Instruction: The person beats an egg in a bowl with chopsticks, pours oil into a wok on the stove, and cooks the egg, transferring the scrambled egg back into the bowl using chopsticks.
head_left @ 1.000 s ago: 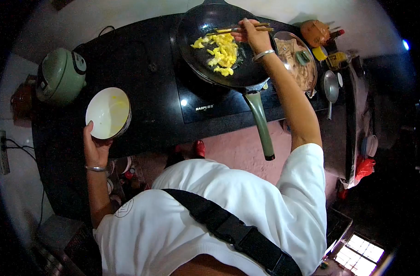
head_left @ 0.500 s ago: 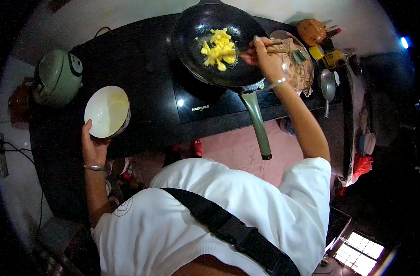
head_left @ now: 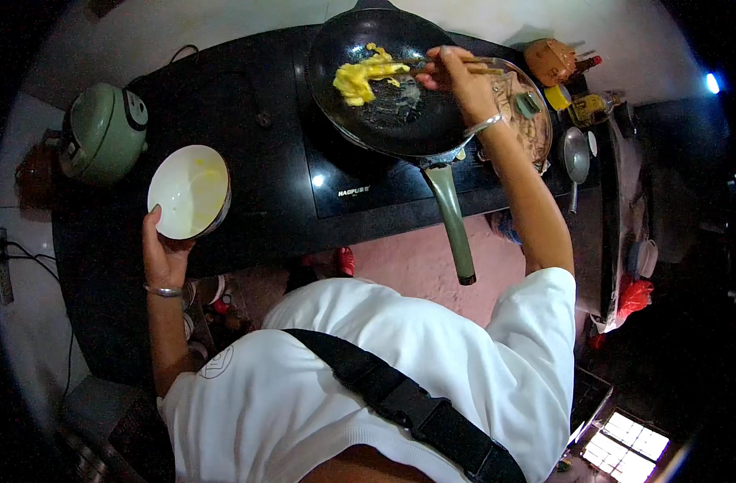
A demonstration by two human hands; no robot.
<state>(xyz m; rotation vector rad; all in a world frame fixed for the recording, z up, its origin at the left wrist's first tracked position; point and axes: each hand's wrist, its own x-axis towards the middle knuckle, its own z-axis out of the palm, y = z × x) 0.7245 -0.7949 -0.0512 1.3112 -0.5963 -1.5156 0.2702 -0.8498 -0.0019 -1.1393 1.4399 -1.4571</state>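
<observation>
My right hand [head_left: 456, 79] is closed around a pair of chopsticks [head_left: 482, 68] over the right side of a black wok [head_left: 416, 129]. Their tips reach into yellow scrambled egg [head_left: 354, 81], which lies left of the wok's middle. The wok's green handle [head_left: 452, 221] points toward me. At the left, my left hand [head_left: 167, 245] grips the rim of a white bowl [head_left: 173, 187], thumb at the near edge. The bowl is tilted, with traces of yellow liquid inside.
A green rice cooker [head_left: 102, 133] stands at the far left of the black counter [head_left: 247, 113]. Right of the wok are a round lid [head_left: 537, 121], an oil bottle [head_left: 587, 109] and a metal ladle [head_left: 576, 153]. The wok sits on an induction cooktop [head_left: 384, 191].
The chopsticks have pushed the egg to the left in the wok, baring the oily bottom. My right hand has shifted slightly up; the left hand and bowl have hardly moved.
</observation>
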